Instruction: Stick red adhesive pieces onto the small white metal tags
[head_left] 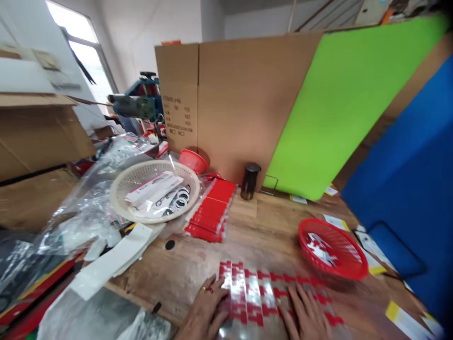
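- Workpiece: clear sheet w/ red pattern [264, 293], lying flat on wooden tabletop [279, 226], near edge of view, between & partly under both hands.
- L hand [207, 309]: at sheet's L edge, fingertips on it; thumb & fingers apart, no grasp evident. Ring on one finger.
- R hand [306, 314]: palm down over sheet's R part, fingers extended & slightly spread; nothing gripped.
- Step in hand (judged): positioning or smoothing sheet flat w/ both hands. Exact action unclear; img. blur at R side.
- Next move (judged): calls for even, light pressure from both hands, sheet kept square; if lifting, get a fingertip under an edge first, as thin film likely clings to wood.
- Adj. items: red basket [348, 252] w/ white pcs [320, 250], beyond R hand; stack of red strips [215, 203], beyond sheet, toward L.
- Far L: cream basket [119, 184] w/ white rings [181, 202] & papers.
- Rear: dark cup [250, 182], upright, in front of cardboard panel [244, 99].
- Caution: glare on sheet; individual red pcs' seating can't be verified.
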`<state>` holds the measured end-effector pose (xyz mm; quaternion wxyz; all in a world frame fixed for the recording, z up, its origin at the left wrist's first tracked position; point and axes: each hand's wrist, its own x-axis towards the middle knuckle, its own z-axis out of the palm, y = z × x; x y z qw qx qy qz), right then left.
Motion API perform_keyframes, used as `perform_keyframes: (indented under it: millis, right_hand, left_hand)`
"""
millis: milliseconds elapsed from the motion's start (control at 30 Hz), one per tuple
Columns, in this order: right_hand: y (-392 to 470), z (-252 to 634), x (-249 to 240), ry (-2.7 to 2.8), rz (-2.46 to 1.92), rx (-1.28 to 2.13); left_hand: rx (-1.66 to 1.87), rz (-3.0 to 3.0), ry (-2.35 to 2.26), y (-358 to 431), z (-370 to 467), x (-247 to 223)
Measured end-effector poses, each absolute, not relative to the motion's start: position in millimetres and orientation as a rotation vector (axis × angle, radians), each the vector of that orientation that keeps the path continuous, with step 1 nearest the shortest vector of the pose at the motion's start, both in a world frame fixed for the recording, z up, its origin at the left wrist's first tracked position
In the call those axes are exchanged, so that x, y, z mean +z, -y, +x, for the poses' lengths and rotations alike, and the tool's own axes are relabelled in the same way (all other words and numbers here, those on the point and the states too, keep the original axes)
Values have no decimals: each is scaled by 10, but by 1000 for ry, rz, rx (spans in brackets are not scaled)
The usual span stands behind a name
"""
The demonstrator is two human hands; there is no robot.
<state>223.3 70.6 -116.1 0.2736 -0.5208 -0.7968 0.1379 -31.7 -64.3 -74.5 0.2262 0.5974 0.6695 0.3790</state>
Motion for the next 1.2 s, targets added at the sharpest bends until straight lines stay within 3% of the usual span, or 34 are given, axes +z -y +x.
perform_keyframes:
  millis: [100, 233, 667, 1200]
  right_hand:
    - [-674, 2138, -1249, 2172, -1434, 22]
    - [-607, 2046, -1198, 2144, -1506, -91]
    - [-504, 2310, -981, 1917, -1460, 237]
    - [-451, 2685, -1082, 2092, -1751, -150]
  left_hand:
    - [737, 1993, -1889, 542, -315, -714]
    - [593, 2052, -1875, 316, -312, -601]
    - [620, 2215, -1770, 200, -412, -737]
    - [770, 2400, -1786, 177, -485, -938]
